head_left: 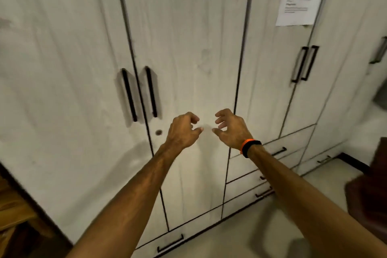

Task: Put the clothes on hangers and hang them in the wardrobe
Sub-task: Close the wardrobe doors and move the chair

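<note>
Head view: both hands raised before the closed wardrobe (188, 58).
Left hand (183, 130) and right hand (229, 129) hang loosely curled, holding nothing; the vertical door handles (139, 94) lie up-left, nearer the left hand. No clothes or hangers visible.

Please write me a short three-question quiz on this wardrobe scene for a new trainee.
1. True or false: the left hand grips a black door handle.
2. Which wrist wears the orange and black band? A) left B) right C) neither
3. Fill in: the wardrobe doors in front of the hands are all ____.

Key
1. False. Both hands hang in front of the door with loosely curled fingers, holding nothing.
2. B, just below the right hand.
3. Closed; no clothes or hangers show in this view.
</note>
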